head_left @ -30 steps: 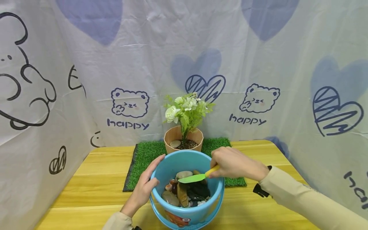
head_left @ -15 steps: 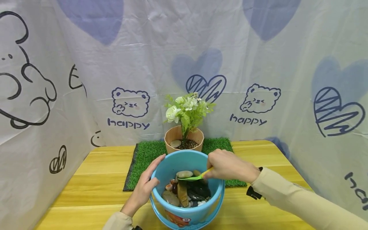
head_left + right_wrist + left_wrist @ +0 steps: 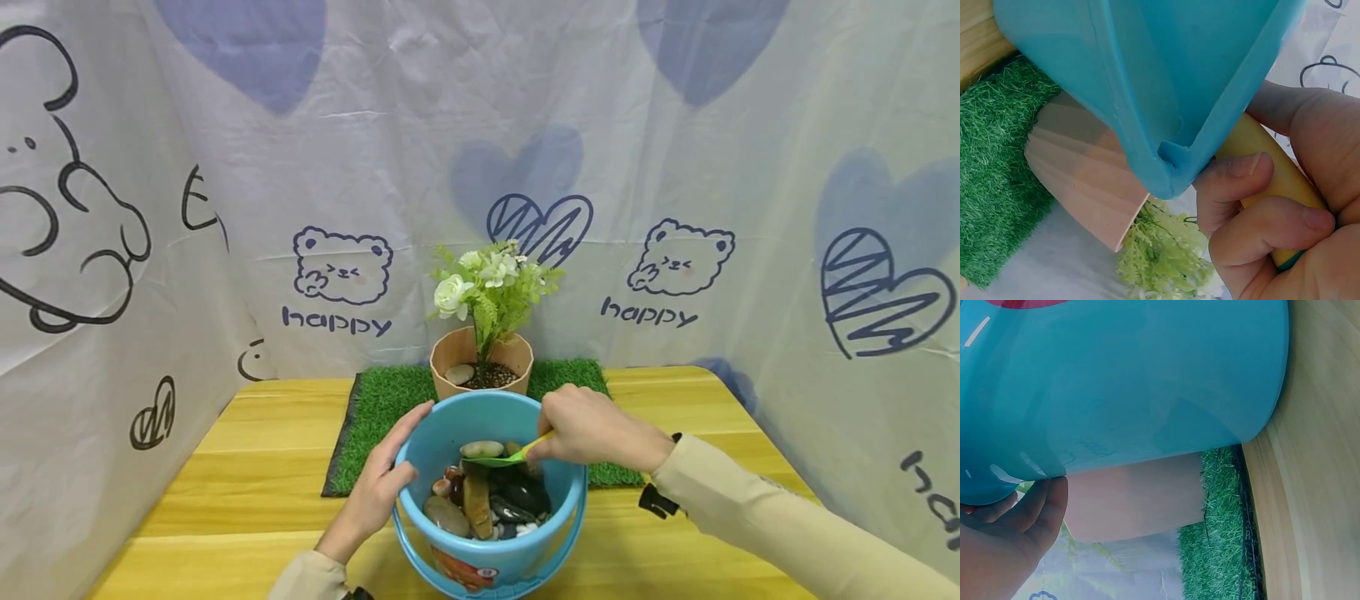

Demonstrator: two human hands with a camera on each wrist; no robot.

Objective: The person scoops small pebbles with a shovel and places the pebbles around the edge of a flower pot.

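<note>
My left hand (image 3: 377,475) holds the left rim of a blue bucket (image 3: 480,407), its thumb at the rim and its fingers along the outer wall. In the left wrist view, the bent fingers (image 3: 1052,509) touch the bucket's side. With my right hand (image 3: 588,427) I grip the yellow handle (image 3: 1275,165) of a small garden trowel, whose green blade (image 3: 495,461) points left inside the bucket. Right at the blade lies a pale oval stone (image 3: 482,449). Below it are a long brown stone (image 3: 477,504), a grey stone (image 3: 447,515) and shiny black stones (image 3: 528,495).
Just behind the bucket stands a pinkish-tan flowerpot (image 3: 517,358) with white flowers (image 3: 452,297), dark soil and a flat stone (image 3: 459,374). A green turf mat (image 3: 382,400) lies under it on the wooden table (image 3: 247,467). A printed cloth (image 3: 420,167) hangs around the table.
My right hand has shifted slightly left, and the trowel blade has turned from broadside to nearly edge-on beside the pale stone. That stone has shifted a little. My left hand has stayed at the rim.
</note>
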